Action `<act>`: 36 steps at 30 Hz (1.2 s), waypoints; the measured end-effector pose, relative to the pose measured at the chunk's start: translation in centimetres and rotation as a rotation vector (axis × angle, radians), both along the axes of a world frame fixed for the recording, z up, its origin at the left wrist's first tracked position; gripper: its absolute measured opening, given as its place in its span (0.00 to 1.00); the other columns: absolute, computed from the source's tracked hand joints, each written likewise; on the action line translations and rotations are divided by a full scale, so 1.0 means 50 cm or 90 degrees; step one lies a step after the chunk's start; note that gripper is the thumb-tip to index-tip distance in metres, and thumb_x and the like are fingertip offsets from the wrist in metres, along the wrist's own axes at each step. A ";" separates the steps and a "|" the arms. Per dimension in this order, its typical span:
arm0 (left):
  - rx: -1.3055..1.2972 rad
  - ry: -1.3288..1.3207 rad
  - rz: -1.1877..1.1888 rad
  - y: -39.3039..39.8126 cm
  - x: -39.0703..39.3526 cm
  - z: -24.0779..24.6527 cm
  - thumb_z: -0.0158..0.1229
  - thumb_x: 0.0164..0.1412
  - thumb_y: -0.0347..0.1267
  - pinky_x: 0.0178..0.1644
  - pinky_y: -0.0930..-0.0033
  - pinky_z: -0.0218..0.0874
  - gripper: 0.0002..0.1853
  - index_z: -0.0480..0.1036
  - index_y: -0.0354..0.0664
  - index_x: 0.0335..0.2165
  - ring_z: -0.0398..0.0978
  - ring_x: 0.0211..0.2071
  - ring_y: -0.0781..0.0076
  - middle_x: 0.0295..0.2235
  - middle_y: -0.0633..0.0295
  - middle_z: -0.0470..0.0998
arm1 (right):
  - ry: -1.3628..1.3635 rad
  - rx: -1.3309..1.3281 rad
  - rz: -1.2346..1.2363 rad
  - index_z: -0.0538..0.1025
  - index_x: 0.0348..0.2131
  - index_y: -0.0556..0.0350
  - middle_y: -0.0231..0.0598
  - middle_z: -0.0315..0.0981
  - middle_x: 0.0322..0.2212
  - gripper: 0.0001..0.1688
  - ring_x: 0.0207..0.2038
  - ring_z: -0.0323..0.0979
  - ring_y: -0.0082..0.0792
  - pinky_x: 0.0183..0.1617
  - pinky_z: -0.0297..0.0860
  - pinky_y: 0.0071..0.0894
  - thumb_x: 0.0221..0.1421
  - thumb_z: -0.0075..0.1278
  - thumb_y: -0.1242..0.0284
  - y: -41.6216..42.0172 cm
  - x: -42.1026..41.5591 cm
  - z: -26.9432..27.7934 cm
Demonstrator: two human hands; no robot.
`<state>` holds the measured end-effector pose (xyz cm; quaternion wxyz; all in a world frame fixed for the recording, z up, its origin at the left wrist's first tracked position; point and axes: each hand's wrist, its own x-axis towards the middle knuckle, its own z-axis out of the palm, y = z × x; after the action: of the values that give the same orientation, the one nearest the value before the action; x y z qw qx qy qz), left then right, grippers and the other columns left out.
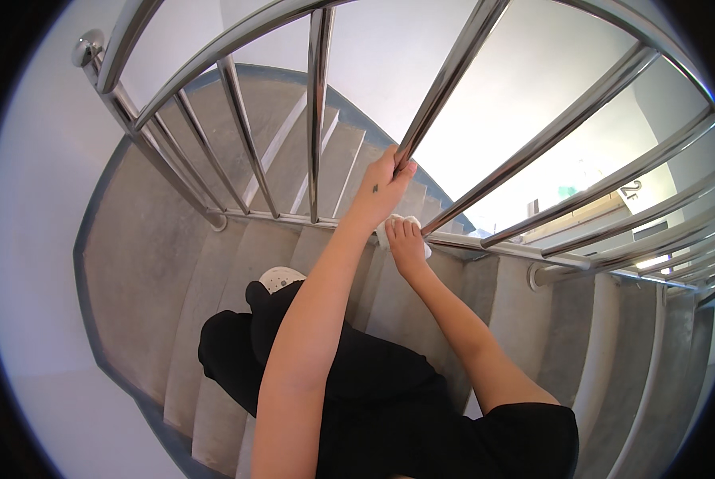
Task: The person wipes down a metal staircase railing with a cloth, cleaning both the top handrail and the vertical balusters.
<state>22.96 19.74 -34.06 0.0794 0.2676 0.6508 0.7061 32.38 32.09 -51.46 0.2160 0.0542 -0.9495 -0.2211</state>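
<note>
My left hand is wrapped around a shiny metal baluster of the stair railing, low on the bar. Just below it, my right hand presses a white cloth against the bottom rail, close to the foot of the adjacent baluster. The fingers lie over the cloth and hide most of it. Both arms reach forward over my black-clothed legs, and a pale perforated clog shows on the steps.
Grey concrete steps descend around me, with a landing at the left. A round-capped metal newel post stands there. The curved handrail arches overhead. Beyond the bars lie another flight and white walls.
</note>
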 end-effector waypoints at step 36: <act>0.047 0.001 0.145 0.058 0.016 -0.033 0.53 0.58 0.32 0.20 0.78 0.46 0.10 0.64 0.39 0.24 0.54 0.18 0.87 0.16 0.73 0.58 | -0.079 0.019 0.248 0.68 0.46 0.56 0.38 0.66 0.47 0.26 0.52 0.63 0.34 0.59 0.58 0.32 0.44 0.46 0.71 0.111 0.111 0.057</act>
<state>23.75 22.65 -35.68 -0.0120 0.1954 0.6505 0.7338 37.96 37.64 -48.59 0.1947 0.2537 -0.9292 -0.1852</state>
